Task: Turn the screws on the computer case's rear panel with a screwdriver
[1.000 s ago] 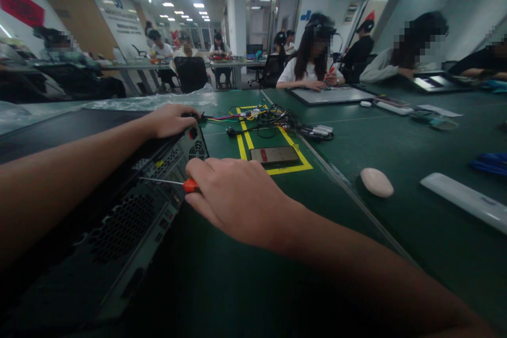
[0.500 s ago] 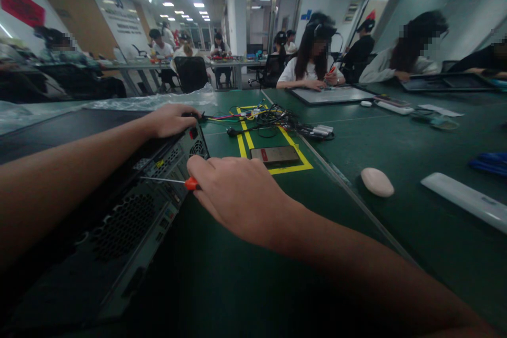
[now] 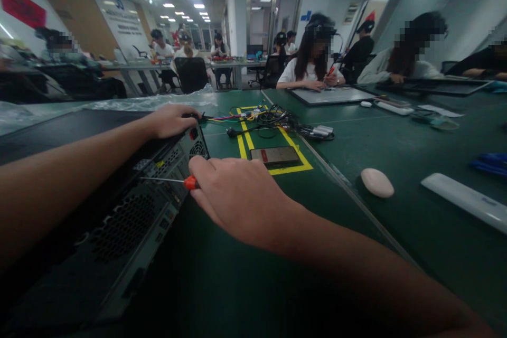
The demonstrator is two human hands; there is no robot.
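A black computer case [image 3: 119, 227] lies on the left, its metal back panel with a honeycomb vent and ports facing me. My right hand [image 3: 241, 200] is closed around the orange handle of a screwdriver [image 3: 190, 182]. The thin shaft reaches left, and its tip meets the back panel near the upper edge, or very close to it; exact contact is unclear. At the far upper corner of the case, my left hand [image 3: 172, 120] grips the edge, the fingers partly hidden beyond it.
Tangled cables [image 3: 277, 116] and a brown-grey box [image 3: 275, 155] lie by yellow tape on the green table [image 3: 340, 148]. Rightward are a pale mouse-shaped object [image 3: 377, 182] and a white bar [image 3: 463, 198]. Plastic wrap [image 3: 170, 97] sits behind the case. A co-worker [image 3: 312, 58] works across the table.
My right hand and the screwdriver handle have shifted very slightly, while the shaft tip stays in place. My left hand and the case look unmoved. At far right, a co-worker's dark panel has shifted.
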